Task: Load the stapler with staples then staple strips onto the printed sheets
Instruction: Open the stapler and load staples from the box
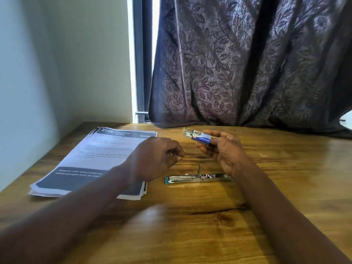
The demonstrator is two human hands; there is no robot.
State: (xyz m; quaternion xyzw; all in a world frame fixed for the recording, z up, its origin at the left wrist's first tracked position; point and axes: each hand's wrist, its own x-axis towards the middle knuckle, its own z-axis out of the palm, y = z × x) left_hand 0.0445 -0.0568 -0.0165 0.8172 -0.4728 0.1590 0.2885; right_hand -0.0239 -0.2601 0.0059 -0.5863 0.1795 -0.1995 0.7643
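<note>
Right hand gripped the staple box at centre frame, held above the tabletop, open flap end pointing upper left. Left hand hovered just left of it, fingers curled in, thumb tip meeting forefinger. It was blurry there, so I cannot tell if it pinched a staple strip or nothing.

Stapler lay opened out flat on the tabletop below both hands, metal channel up, right end hidden under the right wrist. Printed sheets were stacked at left of frame, with the left forearm crossing their lower right corner.

Step in hand looked like getting a staple strip out of the box. To do it well:
- Tilt the open end toward the left hand.
- Draw one strip out straight (they snap easily).
- Lay it legs-down in the channel and slide it fully forward.
- Close the stapler until it clicks.
</note>
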